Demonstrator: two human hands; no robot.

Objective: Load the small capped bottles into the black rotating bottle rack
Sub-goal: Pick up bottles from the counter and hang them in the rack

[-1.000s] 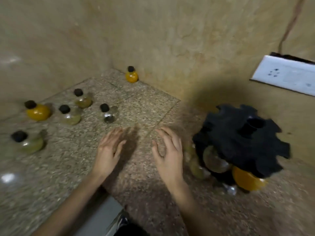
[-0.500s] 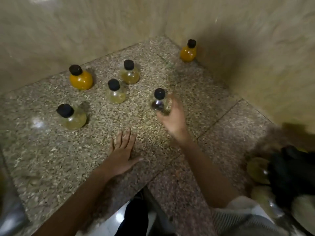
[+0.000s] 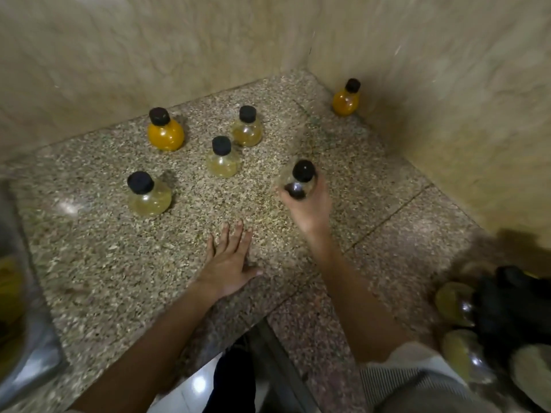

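Observation:
My right hand (image 3: 310,208) is wrapped around a small clear bottle (image 3: 299,180) with a black cap, near the middle of the counter. My left hand (image 3: 228,263) lies flat on the granite, fingers spread, holding nothing. Several round black-capped bottles stand behind: an orange one (image 3: 165,131), a pale yellow one (image 3: 222,158), another pale one (image 3: 247,128), one at the left (image 3: 147,195) and an orange one in the far corner (image 3: 346,98). The black rotating rack (image 3: 512,305) sits blurred at the right edge with bottles hanging in it.
The speckled granite counter (image 3: 119,263) ends in beige walls at the back and right. A metal sink rim (image 3: 26,353) shows at the lower left. The counter's front edge runs just below my left wrist.
The view swung left from the rack to the standing bottles. My right hand reached out and closed on the clear bottle. My left hand settled flat on the counter.

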